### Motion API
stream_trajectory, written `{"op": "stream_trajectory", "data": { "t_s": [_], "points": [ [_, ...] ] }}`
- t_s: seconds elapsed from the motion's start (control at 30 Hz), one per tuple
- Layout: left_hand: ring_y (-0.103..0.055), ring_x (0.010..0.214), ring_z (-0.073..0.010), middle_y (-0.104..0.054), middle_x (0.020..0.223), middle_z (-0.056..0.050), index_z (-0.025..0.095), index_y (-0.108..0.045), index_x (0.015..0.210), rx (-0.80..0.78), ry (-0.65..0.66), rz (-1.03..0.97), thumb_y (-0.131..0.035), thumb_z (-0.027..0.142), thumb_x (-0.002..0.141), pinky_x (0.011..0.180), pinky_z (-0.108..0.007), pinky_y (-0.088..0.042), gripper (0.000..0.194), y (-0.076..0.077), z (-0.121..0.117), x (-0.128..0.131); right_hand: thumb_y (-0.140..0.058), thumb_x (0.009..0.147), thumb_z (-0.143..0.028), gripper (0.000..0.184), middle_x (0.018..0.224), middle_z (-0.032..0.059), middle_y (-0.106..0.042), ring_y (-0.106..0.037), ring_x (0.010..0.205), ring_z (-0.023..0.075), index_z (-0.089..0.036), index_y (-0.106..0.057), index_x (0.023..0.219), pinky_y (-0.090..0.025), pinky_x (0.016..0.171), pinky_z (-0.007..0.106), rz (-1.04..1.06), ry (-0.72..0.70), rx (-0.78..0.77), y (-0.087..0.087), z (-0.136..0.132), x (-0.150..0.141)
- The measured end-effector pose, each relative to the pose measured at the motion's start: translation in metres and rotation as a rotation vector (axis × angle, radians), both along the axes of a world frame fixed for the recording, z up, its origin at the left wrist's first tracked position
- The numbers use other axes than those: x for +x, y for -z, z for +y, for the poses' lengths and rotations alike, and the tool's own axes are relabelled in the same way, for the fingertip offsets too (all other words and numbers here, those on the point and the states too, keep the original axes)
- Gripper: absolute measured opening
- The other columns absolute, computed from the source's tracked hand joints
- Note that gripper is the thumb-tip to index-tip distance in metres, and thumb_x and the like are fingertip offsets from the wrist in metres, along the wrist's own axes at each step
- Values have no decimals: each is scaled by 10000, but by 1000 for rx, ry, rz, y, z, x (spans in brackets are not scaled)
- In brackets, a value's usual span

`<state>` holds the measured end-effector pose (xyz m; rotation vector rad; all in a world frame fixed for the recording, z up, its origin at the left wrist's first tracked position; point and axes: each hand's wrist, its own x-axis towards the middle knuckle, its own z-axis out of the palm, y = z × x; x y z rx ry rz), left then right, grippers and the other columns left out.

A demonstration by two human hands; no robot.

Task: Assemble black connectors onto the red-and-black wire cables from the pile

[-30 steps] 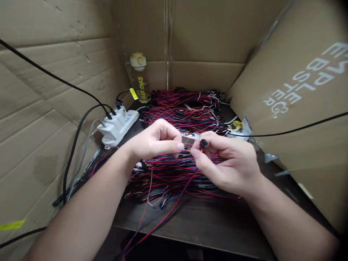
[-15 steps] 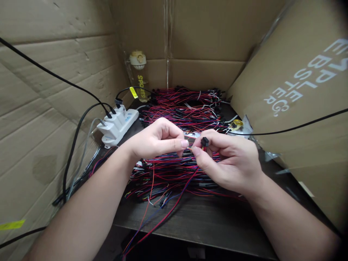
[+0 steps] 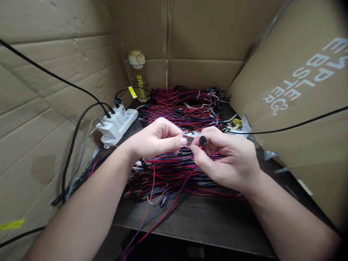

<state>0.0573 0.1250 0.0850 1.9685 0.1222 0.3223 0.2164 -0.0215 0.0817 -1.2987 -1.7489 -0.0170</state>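
Above the wire bundles, my two hands nearly meet. My left hand (image 3: 160, 139) is closed in a pinch on the end of a thin wire at its thumb tip. Opposite it, my right hand (image 3: 228, 156) pinches a thin orange wire (image 3: 188, 146) between thumb and forefinger. A small black connector (image 3: 203, 140) with wires sticks up between the fingers of the right hand. Red and blue wires (image 3: 174, 206) run down from the right hand past the table's front edge. A thin orange wire also hangs below my left hand. The exact joint between the fingertips is too small to make out.
Bundles of red, blue and black wires (image 3: 182, 117) lie across the dark table (image 3: 206, 217). A white power strip (image 3: 119, 127) with plugged cables stands left, a bottle (image 3: 138, 76) behind it. Cardboard walls (image 3: 201, 32) enclose the sides and back. A black cable (image 3: 288, 127) crosses at right.
Both hands keep their pinches in almost the same place. A little more of the thin wire shows between the fingertips. The whole view has shifted slightly.
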Motion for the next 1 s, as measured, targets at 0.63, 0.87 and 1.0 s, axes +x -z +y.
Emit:
{"op": "stream_trajectory", "data": {
  "t_s": [0.63,0.87,1.0],
  "points": [
    [-423,491,-74,-540,527,3,122,-654,615,-1,-105,-113,-702,461,877,481,-206,-364,431,-5,-10,6,-626,851,-116,178,599,-17,-599,-497,503,108,-213,-585,708,-420,526,274,38,32,-1,0,1,-3],
    [-438,520,-73,-550,552,-1,123,-606,596,15,-145,-147,-686,488,890,504,-200,-388,475,-6,-14,8,-614,866,-121,148,577,-17,-595,-490,501,110,-207,-613,745,-419,518,271,58,45,-11,0,1,-2],
    [-372,489,-60,-459,517,37,131,-567,584,14,-131,-126,-718,425,870,468,-193,-336,437,-7,-16,9,-618,862,-122,157,571,-20,-581,-484,504,113,-213,-598,736,-418,511,267,50,42,-13,0,2,-2]
  ]
}}
